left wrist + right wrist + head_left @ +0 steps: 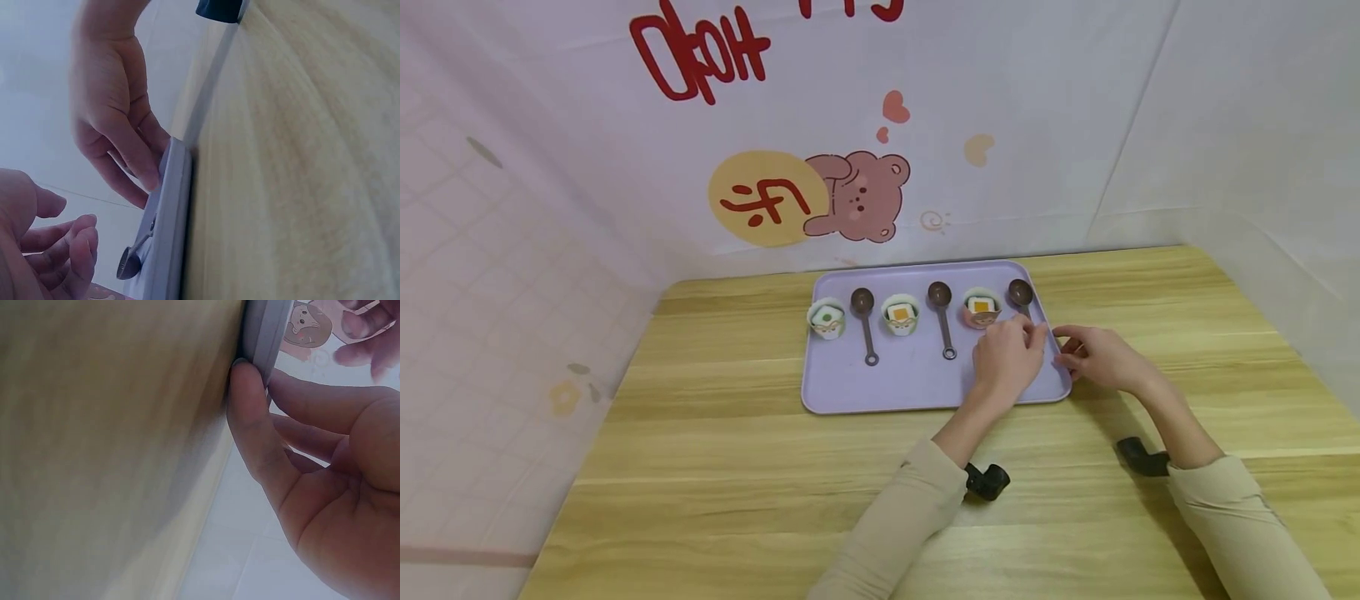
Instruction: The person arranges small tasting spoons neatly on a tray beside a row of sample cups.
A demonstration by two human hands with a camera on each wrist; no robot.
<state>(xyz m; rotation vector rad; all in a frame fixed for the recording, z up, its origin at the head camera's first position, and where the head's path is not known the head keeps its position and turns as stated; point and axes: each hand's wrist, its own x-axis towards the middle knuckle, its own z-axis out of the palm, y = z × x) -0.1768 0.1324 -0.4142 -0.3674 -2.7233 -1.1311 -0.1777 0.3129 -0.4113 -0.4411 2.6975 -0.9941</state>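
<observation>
A purple tray (880,392) holds small paper cups and brown measuring spoons in alternating order. My left hand (1011,354) hovers over its right part, just below the rightmost spoon (1020,292) and the pink cup (981,318). Its fingers hang loosely bent with nothing between them in the left wrist view. At the tray's right edge is my right hand (1101,357), its thumb and finger touching the rim from outside. Close up, the right wrist view has those fingertips against the tray's side wall (265,337). Part of the rightmost spoon's handle is hidden behind my left hand.
Further left stand a middle cup (900,315) and a left cup (827,319), with a spoon (865,325) between them and another spoon (943,321) right of the middle one. Black wrist mounts (988,482) sit at both forearms. A printed cloth (1037,125) hangs behind the wooden table (715,483).
</observation>
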